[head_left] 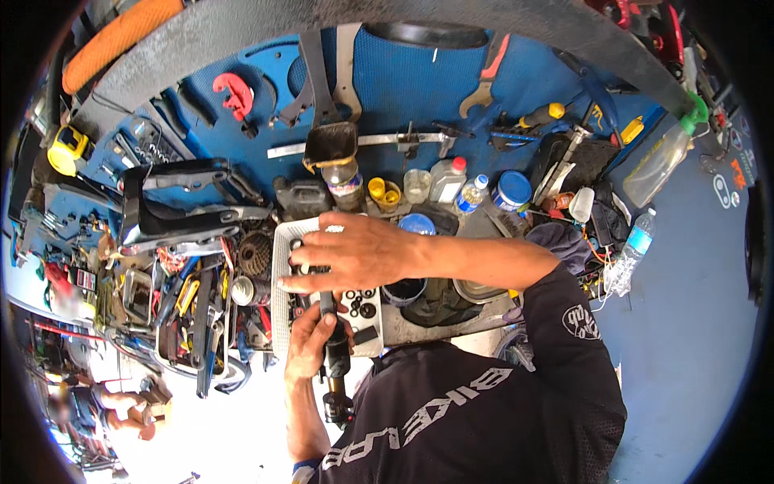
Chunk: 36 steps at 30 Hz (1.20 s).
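My left hand [308,337] is wrapped round a black bike shock absorber [336,359], which stands roughly upright in front of my body. A gold band shows on its lower part, with a small red bit at the bottom end. My right hand [359,256] reaches across from the right, above a white plastic basket [281,302]. Its fingers are stretched out and spread, with nothing seen in them. Inside the basket lie several black rubber rings [355,305] and small dark parts. The right hand hides the basket's upper middle.
Bottles [472,194], jars and a blue-lidded tub [513,190] stand behind the basket. Left of it are a gear cassette [255,252] and a tray [228,347] full of hand tools. A black frame part [173,206] rests farther left. Wrenches [482,89] hang on the blue wall.
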Motion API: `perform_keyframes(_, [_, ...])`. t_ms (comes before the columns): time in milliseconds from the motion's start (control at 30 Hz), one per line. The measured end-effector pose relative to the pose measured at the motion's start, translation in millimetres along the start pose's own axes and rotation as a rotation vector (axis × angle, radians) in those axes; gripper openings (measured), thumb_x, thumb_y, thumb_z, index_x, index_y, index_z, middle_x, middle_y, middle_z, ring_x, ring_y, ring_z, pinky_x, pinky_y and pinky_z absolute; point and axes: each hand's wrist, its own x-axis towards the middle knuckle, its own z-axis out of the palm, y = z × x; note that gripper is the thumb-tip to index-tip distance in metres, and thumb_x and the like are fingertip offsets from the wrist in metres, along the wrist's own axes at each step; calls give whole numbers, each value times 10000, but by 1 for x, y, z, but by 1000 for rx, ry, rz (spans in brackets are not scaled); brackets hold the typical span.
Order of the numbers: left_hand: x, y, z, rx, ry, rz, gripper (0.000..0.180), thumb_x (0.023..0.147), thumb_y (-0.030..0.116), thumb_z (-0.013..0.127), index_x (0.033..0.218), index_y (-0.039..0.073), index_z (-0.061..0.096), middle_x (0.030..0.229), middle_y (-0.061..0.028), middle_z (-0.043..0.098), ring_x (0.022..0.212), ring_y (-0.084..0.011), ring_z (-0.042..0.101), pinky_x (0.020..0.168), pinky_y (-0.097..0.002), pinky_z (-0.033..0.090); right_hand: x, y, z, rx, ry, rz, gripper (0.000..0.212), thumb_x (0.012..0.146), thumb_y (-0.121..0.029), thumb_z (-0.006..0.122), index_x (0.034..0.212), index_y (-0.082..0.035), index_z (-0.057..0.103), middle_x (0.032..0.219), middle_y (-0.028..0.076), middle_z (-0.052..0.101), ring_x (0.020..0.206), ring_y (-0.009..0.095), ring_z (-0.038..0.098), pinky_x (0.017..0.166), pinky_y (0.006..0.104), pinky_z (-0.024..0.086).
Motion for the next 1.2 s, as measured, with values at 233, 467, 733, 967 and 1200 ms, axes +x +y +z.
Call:
perform_keyframes(233, [0,15,1,1,-58,106,411,1013,350,586,1196,-18,589,835,-101,679,690,-187,678,638,-323,576,-39,-25,46,1260,-83,1011,941,781,-496,861,1516,-121,408,1157,85,579,1009,208,562,841,385,483])
perform_keyframes(467, [17,-36,-14,-745,-257,127,621,970,575,578,1192,-2,520,795,-150,584,666,-302,618,548,-454,576,-40,-51,52,1670,-65,1414,401,1083,-452,479,1244,-121,637,929,-17,623,801,74,574,724,246,478])
perform_keyframes(733, [15,-37,-13,-1138,-460,158,608,1000,590,510,1171,7,507,790,-146,545,642,-292,577,519,-451,545,-62,-42,43,1529,85,1153,305,1056,-250,597,1235,-3,598,927,-19,621,822,50,535,730,232,475])
perform_keyframes(967, [14,-26,-23,-774,-56,209,568,1028,540,500,1240,14,531,825,-117,589,688,-259,632,546,-425,563,-55,-91,37,1476,-83,1209,475,1015,-235,655,1432,-70,496,827,-9,668,763,74,625,673,244,494])
perform_keyframes(1200, [31,-2,-25,285,735,283,424,1084,401,490,1197,8,602,842,-61,665,767,-132,649,667,-276,528,-59,-125,81,1947,-213,1089,901,900,-503,761,1497,45,368,1152,151,667,1055,189,634,878,323,513])
